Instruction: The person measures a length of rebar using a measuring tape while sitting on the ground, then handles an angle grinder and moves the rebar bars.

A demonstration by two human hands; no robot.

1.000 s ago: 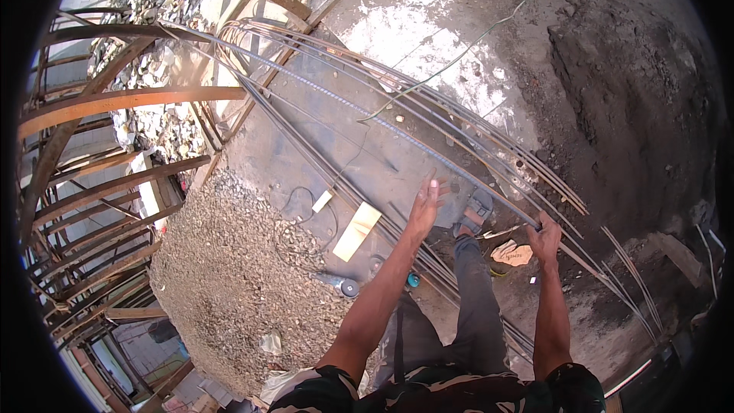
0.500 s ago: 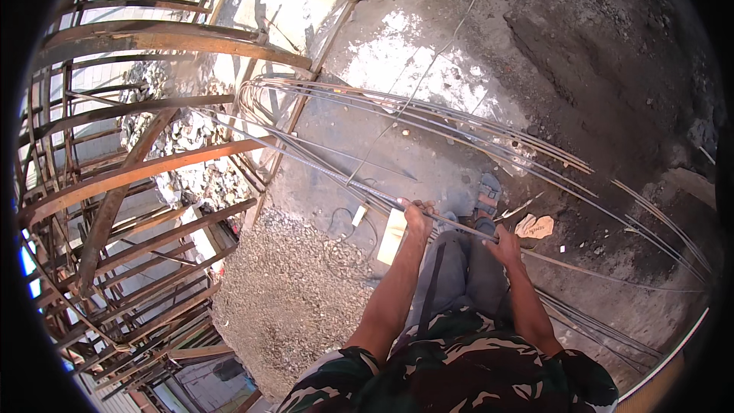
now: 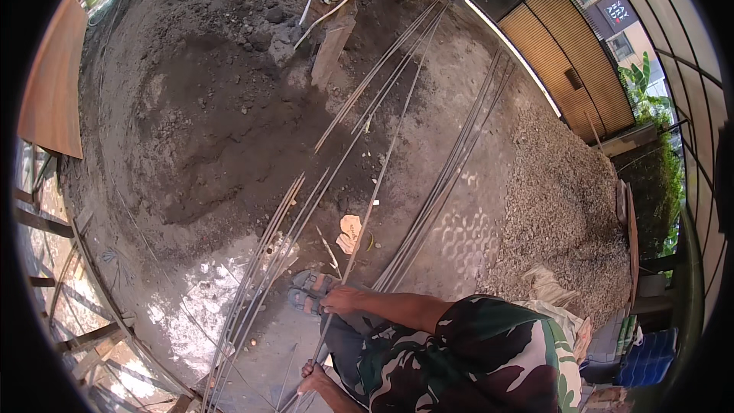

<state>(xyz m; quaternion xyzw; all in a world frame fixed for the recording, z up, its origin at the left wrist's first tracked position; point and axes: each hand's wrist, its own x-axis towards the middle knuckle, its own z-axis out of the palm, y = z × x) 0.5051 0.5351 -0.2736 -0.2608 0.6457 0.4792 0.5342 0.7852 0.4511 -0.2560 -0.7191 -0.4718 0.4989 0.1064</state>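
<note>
Camouflage shirt (image 3: 489, 359), green, dark maroon and pale patches, short sleeves; bare forearms; grey strapped sandal (image 3: 310, 291).

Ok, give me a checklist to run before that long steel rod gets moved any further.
1. Right hand gripping the long rod: ok.
2. Left hand closed on the same rod, nearer the body: ok.
3. Rod free of the loose rod bundle beside it: cannot tell.
4. Sandalled foot away from the rod: not ok, it sits right beside it.
5. Far end of the rod unobstructed near the plank: cannot tell.
</note>
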